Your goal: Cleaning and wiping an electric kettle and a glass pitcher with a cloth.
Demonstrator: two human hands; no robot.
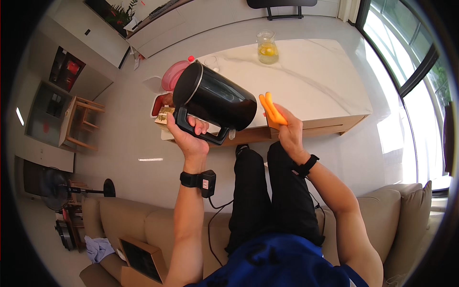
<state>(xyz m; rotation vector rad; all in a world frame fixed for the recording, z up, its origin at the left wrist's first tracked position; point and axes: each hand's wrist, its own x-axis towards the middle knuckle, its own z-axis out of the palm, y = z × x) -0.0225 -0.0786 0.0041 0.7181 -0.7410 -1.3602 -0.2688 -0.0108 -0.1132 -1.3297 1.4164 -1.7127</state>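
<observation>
My left hand [192,138] grips the handle of a black electric kettle [218,97]. The kettle is tilted in the air above the table's near left part, its lid end towards the upper left and its base towards the lower right. My right hand [292,129] pinches a folded orange cloth [272,109] just right of the kettle's base, apart from it. Under both hands runs the near edge of a white marble-patterned coffee table [319,82]. A glass pitcher [267,48] holding liquid and yellow slices stands near its far edge.
Behind the kettle are a clear drinking glass [212,63], a pink basin [174,75], a red-lined tray [157,106] and a patterned box [165,116]. A beige sofa [154,211] carries an open cardboard box [143,260]. To the left stands a fan [55,188]. Cables [213,222] hang beside my legs.
</observation>
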